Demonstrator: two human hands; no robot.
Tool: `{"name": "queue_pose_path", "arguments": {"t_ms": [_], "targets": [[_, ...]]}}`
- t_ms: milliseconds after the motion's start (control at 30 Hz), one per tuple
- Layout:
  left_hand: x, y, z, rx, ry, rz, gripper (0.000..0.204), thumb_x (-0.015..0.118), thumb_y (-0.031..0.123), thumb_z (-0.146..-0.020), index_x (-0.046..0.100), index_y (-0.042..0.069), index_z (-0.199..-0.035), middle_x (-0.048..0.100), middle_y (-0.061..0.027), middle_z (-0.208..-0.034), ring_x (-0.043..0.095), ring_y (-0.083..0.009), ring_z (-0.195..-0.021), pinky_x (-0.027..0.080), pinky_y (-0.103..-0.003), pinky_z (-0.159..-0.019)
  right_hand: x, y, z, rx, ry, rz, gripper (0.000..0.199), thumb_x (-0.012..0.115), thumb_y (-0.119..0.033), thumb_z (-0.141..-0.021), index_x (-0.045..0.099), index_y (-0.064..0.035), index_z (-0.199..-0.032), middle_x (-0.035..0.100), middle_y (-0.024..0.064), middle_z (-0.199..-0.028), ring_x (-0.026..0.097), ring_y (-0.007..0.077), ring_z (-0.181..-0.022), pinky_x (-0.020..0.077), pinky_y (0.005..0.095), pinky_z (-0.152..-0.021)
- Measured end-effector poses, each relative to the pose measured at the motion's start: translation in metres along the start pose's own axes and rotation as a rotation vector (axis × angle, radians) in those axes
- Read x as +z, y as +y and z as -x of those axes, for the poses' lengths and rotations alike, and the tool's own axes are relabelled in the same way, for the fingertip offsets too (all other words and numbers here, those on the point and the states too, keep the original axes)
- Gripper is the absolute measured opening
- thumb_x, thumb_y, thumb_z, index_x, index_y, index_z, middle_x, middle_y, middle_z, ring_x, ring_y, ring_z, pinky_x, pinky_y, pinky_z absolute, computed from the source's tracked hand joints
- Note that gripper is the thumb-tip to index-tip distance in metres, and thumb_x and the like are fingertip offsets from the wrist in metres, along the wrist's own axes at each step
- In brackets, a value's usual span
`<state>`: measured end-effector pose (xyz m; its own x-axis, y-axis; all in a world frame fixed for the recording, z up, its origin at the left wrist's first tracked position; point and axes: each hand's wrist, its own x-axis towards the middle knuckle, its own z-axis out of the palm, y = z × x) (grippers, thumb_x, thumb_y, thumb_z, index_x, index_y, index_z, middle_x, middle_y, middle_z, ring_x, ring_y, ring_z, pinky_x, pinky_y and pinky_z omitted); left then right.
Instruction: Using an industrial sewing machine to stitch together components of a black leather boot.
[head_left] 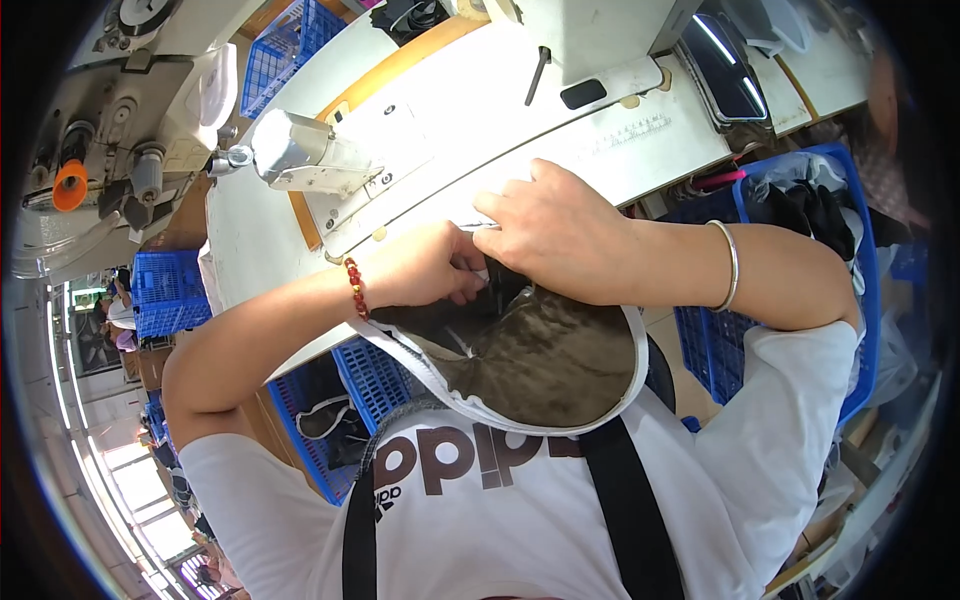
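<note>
Both my hands work at the upper edge of a dark brown plush fabric piece (560, 362) with white edging, which hangs in a bowl shape in front of my chest. My left hand (430, 268), with a red bead bracelet at its wrist, is closed with its fingertips pinching the fabric's edge. Right beside it, my right hand (560, 235) is bent down with curled fingers on the same edge. A short pale strip shows between the two hands. The exact spot they grip is partly hidden by the fingers.
A white sewing machine (300, 150) stands on the white table (440, 205) ahead. A dark rod-shaped tool (538, 76) and a dark-screened device (722, 75) lie farther back. Blue baskets with fabric stand to the right (868, 260) and below the table (375, 375).
</note>
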<state>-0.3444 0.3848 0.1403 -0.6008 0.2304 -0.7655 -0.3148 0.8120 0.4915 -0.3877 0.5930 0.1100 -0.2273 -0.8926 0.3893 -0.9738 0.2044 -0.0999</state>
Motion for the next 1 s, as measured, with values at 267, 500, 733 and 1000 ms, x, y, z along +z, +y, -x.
{"name": "queue_pose_path", "arguments": {"t_ms": [267, 500, 733, 1000], "targets": [[0.002, -0.012, -0.01, -0.011, 0.056, 0.032, 0.015, 0.072, 0.007, -0.092, 0.073, -0.006, -0.099, 0.078, -0.0125, -0.083, 0.076, -0.0163, -0.075, 0.06, -0.029, -0.069, 0.01, 0.004, -0.008, -0.055, 0.042, -0.037, 0.009, 0.067, -0.021, -0.078, 0.069, -0.012, -0.078, 0.065, 0.0038, -0.09, 0.066, 0.0187, -0.086, 0.0487, 0.0345, -0.071], [0.003, -0.014, -0.011, 0.015, 0.064, 0.075, 0.013, 0.071, 0.006, -0.092, 0.071, -0.006, -0.098, 0.077, -0.0106, -0.082, 0.076, -0.0155, -0.075, 0.06, -0.029, -0.068, 0.014, 0.012, -0.013, -0.133, 0.051, -0.005, 0.01, 0.067, -0.02, -0.078, 0.07, -0.0114, -0.081, 0.066, 0.0034, -0.089, 0.068, 0.019, -0.086, 0.0513, 0.0336, -0.07], [-0.004, -0.009, -0.009, -0.064, 0.001, 0.125, 0.013, 0.068, 0.003, -0.096, 0.073, -0.005, -0.105, 0.078, -0.0115, -0.096, 0.077, -0.0184, -0.087, 0.062, -0.029, -0.077, 0.019, 0.017, -0.017, -0.143, 0.068, -0.049, 0.01, 0.068, -0.02, -0.077, 0.072, -0.0111, -0.079, 0.07, 0.004, -0.088, 0.071, 0.0195, -0.087, 0.0536, 0.033, -0.067], [-0.005, -0.007, -0.006, -0.047, -0.006, 0.143, 0.012, 0.066, 0.001, -0.098, 0.071, -0.006, -0.105, 0.078, -0.014, -0.098, 0.077, -0.0201, -0.088, 0.063, -0.03, -0.077, 0.024, 0.018, -0.021, -0.207, 0.018, -0.073, 0.01, 0.066, -0.017, -0.079, 0.065, -0.0074, -0.082, 0.063, 0.0063, -0.086, 0.067, 0.0216, -0.083, 0.054, 0.0347, -0.07]]}}
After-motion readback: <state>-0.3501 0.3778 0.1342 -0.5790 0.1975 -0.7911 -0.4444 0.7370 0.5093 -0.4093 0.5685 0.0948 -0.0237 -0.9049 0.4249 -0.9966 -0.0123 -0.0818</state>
